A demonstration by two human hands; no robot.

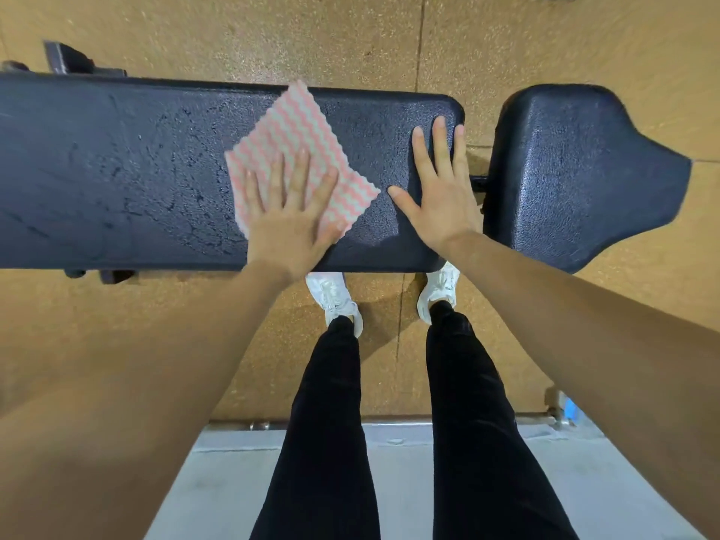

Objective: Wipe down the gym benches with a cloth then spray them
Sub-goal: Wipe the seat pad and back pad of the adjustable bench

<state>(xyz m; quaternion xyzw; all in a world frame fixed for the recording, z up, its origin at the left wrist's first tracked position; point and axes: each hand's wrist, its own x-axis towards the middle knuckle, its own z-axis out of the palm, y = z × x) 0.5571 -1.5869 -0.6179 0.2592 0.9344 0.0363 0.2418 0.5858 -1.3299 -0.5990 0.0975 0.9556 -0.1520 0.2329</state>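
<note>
Two hands: both lie flat on the long bench pad (117,169), fingers straight and spread, gripping nothing.
Left hand (290,216): presses on the cloth (290,134), fingertips towards 12 o'clock.
Cloth: pink and white wavy stripes, spread flat on the pad, mostly at 12 o'clock of my left palm.
Right hand (440,192): bare on the pad at 3 o'clock of the cloth, just clear of it.
Seat pad (576,169): at 3 o'clock, across a gap.
Shoes (335,298): white, at 6 o'clock.
</note>
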